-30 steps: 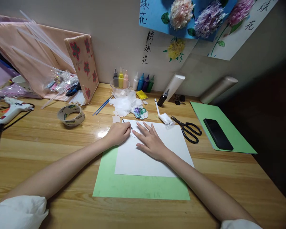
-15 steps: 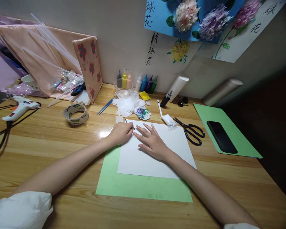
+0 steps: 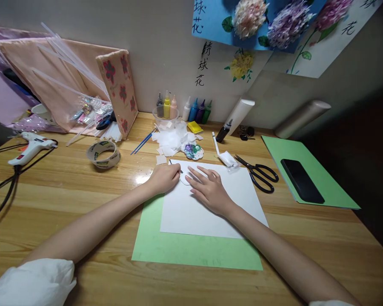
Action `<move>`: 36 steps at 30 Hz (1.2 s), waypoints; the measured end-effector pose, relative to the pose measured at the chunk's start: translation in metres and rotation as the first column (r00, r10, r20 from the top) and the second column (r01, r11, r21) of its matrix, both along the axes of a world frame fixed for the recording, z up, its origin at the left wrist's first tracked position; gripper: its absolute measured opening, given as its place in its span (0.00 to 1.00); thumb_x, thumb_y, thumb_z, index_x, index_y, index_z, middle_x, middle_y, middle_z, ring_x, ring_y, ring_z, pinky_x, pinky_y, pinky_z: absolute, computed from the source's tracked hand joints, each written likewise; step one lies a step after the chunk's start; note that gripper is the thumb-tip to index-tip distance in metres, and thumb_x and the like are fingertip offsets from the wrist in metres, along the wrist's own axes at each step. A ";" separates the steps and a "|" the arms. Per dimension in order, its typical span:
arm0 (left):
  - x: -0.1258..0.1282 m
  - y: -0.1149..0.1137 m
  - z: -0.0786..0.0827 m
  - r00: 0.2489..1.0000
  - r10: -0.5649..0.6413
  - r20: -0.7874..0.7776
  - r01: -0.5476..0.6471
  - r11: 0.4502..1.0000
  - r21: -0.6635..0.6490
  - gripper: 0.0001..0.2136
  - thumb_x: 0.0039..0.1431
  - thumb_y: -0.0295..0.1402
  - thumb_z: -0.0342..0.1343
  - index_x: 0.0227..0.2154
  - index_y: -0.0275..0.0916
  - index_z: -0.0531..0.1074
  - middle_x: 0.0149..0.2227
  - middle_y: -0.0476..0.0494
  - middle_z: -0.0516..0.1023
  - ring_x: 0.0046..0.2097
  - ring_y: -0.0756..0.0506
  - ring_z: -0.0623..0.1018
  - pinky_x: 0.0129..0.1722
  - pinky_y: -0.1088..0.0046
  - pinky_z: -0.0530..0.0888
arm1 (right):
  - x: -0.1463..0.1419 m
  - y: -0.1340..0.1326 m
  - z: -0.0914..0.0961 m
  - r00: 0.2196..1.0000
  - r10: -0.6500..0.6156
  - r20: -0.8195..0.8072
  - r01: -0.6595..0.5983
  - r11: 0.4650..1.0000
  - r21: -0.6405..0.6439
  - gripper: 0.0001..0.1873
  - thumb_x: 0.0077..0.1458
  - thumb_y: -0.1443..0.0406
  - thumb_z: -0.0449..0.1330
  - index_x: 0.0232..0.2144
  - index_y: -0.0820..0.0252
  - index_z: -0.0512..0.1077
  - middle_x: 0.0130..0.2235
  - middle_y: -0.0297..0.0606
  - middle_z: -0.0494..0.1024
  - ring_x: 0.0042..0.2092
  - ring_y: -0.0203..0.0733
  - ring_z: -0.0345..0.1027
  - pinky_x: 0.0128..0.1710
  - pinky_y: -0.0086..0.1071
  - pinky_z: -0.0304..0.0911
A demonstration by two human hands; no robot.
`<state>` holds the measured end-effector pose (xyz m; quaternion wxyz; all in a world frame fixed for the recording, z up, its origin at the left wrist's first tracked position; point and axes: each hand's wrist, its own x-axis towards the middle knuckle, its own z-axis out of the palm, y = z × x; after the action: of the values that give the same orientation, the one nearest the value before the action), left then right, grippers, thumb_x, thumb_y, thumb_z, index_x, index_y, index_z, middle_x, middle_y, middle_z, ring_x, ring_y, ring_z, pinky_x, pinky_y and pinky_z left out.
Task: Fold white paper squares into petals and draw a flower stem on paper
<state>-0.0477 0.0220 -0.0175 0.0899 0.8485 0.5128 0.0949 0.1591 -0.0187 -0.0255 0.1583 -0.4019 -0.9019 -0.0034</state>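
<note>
My left hand (image 3: 164, 177) is closed at the upper left of a white sheet of paper (image 3: 207, 221), round a thin dark stick (image 3: 181, 171) whose kind is too small to make out. Only short bits of the stick show beside the fingers. Fingers spread, my right hand (image 3: 209, 189) lies flat on the same sheet. Between the two hands is a small white rounded piece (image 3: 185, 179), partly near the right fingertips. Under the white sheet lies a green sheet (image 3: 194, 253), showing at the left and the front.
Beyond the paper are white paper squares (image 3: 170, 138), a paint-stained palette (image 3: 193, 151) and paint bottles (image 3: 193, 111). Black scissors (image 3: 258, 172) and a phone (image 3: 301, 180) lie to the right. A tape roll (image 3: 103, 154) and a glue gun (image 3: 32, 146) are on the left.
My right hand has shifted slightly right, away from my left hand, and more of the small white rounded piece shows. The left hand keeps its grip. The whole view has moved slightly.
</note>
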 end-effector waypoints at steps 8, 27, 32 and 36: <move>-0.001 0.000 0.000 1.000 -0.004 0.007 0.004 1.000 -0.001 0.11 0.60 0.31 0.41 0.35 0.40 0.69 0.33 0.43 0.77 0.35 0.42 0.75 0.32 0.70 0.63 | 0.006 0.000 0.000 1.000 -0.018 -0.010 0.018 1.000 -0.001 0.22 0.63 0.59 0.46 0.58 0.52 0.61 0.62 0.37 0.59 0.62 0.48 0.49 0.57 0.46 0.44; -0.002 0.001 -0.001 0.998 -0.048 -0.033 0.049 0.998 0.037 0.09 0.60 0.31 0.41 0.33 0.40 0.67 0.33 0.44 0.77 0.34 0.43 0.75 0.28 0.71 0.59 | 0.010 0.007 -0.002 1.000 -0.014 -0.022 0.013 0.999 -0.044 0.23 0.62 0.59 0.47 0.59 0.55 0.60 0.65 0.41 0.52 0.60 0.47 0.52 0.59 0.48 0.49; -0.001 0.000 0.000 0.998 -0.042 -0.039 0.044 0.998 0.041 0.10 0.60 0.31 0.41 0.33 0.40 0.68 0.32 0.44 0.77 0.34 0.43 0.75 0.28 0.71 0.59 | 0.009 0.007 -0.002 0.997 -0.078 0.009 0.079 0.994 -0.070 0.22 0.63 0.59 0.45 0.57 0.53 0.62 0.65 0.40 0.54 0.62 0.49 0.49 0.60 0.52 0.45; -0.001 0.000 0.001 0.999 -0.038 -0.038 0.039 0.999 0.037 0.10 0.61 0.32 0.41 0.33 0.39 0.68 0.32 0.44 0.77 0.34 0.43 0.76 0.28 0.71 0.59 | 0.009 0.007 0.000 0.999 -0.003 0.037 0.006 0.995 -0.098 0.27 0.61 0.54 0.47 0.61 0.50 0.54 0.66 0.42 0.48 0.63 0.52 0.46 0.60 0.59 0.40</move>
<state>-0.0487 0.0219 -0.0166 0.0659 0.8614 0.4960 0.0868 0.1682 -0.0121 -0.0253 0.1219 -0.4112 -0.9028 0.0330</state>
